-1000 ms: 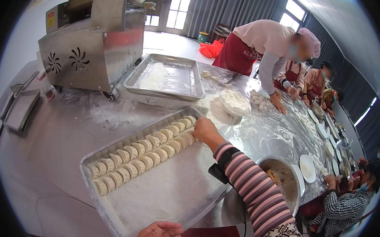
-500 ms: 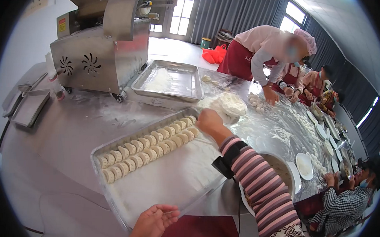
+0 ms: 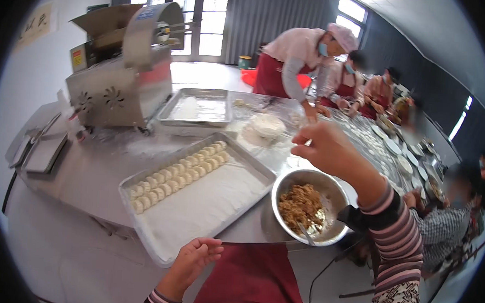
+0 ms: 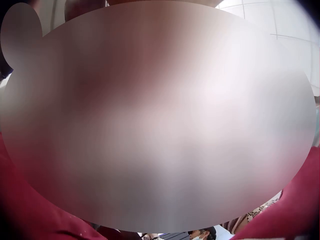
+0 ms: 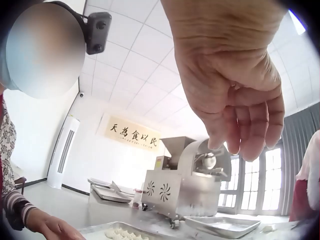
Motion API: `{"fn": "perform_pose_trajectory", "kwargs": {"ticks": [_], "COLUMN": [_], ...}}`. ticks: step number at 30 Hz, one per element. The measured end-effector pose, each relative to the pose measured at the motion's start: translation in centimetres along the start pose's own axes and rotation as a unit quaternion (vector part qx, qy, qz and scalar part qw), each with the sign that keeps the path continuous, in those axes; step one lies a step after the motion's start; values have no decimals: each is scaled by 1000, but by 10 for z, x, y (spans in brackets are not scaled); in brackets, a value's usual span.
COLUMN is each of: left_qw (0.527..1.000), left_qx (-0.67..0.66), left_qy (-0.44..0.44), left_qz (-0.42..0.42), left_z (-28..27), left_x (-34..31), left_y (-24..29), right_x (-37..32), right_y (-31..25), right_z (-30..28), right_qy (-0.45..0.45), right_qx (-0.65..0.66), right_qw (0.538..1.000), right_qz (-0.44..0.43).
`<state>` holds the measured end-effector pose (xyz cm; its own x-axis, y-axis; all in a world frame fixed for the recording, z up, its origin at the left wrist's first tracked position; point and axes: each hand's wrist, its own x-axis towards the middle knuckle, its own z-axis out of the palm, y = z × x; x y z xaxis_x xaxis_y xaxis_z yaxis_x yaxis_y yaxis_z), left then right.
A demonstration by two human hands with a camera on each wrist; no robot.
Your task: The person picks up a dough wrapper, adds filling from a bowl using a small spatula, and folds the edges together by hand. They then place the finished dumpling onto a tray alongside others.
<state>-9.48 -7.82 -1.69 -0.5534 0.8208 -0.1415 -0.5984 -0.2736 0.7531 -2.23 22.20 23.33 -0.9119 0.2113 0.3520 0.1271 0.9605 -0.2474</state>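
Two rows of folded dumplings [image 3: 182,173] lie along the far left side of a floured metal tray [image 3: 217,210]. My right hand [image 3: 333,153] is raised over the table beyond a steel bowl [image 3: 340,229] of brown filling [image 3: 300,205]. In the right wrist view, the fingers of the right hand [image 5: 245,105] hang loosely bent, holding nothing. A spoon handle [image 3: 305,233] leans inside the bowl. Close by the tray's near right edge, my left hand [image 3: 196,259] has relaxed fingers and nothing in its grasp. Blur covers most of the left wrist view.
Behind the dumpling tray stand another floured tray [image 3: 167,113] and a steel machine [image 3: 119,93]. A flour mound [image 3: 267,125] lies to their right. A person in a pink cap [image 3: 291,63] leans over the table; others work along its far right side near white plates [image 3: 392,147].
My right hand has left the end of the dumpling row, moving right and up above the bowl. The view has shifted, revealing the filling. My left hand stays near the tray's edge.
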Motion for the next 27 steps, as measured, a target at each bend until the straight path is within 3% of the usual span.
{"fn": "perform_pose_trajectory", "kwargs": {"ticks": [7,10,14,16,19,23,25,27], "left_qw": [998,995,989,987,985,983,983,984], "left_qx": [39,60,83,78,91,104,101,100], "left_qy": [-13,-23,-25,-62,-43,-31,-20,0], "left_qz": [-44,-71,-118,-126,-143,-145,-155,-149], "left_z": [31,44,61,55,64,69,68,72], "left_x": [7,18,33,43,47,49,50,48], "left_y": [-34,-46,-62,-77,-81,-82,-84,-84], "right_x": [-170,-235,-293,-302,-294,-257,-233,-227], "right_y": [93,150,219,250,308,377,400,449], "right_z": [-71,-52,17,47,86,105,106,125], "right_qy": [171,233,189,188,235,232,166,156], "right_qx": [51,136,189,55,-22,-33,-32,-64], "right_qw": [966,923,875,902,896,892,877,899], "right_qz": [186,273,404,384,376,386,450,403]}}
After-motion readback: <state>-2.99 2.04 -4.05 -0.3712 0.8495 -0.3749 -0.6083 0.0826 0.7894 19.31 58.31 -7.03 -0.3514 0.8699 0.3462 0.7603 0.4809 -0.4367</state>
